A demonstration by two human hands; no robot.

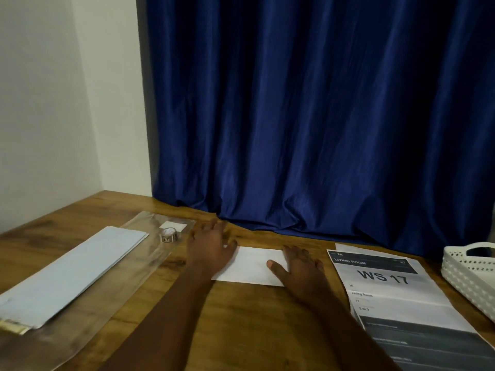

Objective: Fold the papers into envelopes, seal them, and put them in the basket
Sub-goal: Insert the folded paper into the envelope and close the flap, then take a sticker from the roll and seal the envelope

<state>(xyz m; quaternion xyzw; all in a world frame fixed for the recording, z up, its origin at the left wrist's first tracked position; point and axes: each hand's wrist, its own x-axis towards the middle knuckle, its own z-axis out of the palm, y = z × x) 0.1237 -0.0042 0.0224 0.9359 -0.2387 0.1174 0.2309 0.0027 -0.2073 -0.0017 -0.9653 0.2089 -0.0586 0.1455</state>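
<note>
A white folded paper (254, 266) lies flat on the wooden counter (241, 317), and both hands rest on it. The left hand (211, 246) lies palm down over the paper's left end, its fingers straight and spread, the fingertips reaching past the paper's far left corner toward the curtain (321, 116). The right hand (300, 266) lies palm down over the paper's right end, fingers straight, the thumb stretched out leftward across the sheet. Neither grip pinches anything; both press flat with open fingers.

Right of the paper, just beside the right hand, lies a printed sheet (396, 290) marked "WS 17" and "LIVING ROOM", with another sheet's edge showing beneath its far side. Further right of the paper, at the counter's edge of view, stands a white perforated basket (466, 274); its contents cannot be seen.

Left of the paper, near the left hand, a small tape roll (168, 235) sits on a clear plastic sleeve (128, 277). A small white label shows just beyond the roll. Further left of the paper, a stack of pale blue sheets (75, 274) lies slantwise on the sleeve. The blue curtain hangs behind the paper, its hem touching the counter.
</note>
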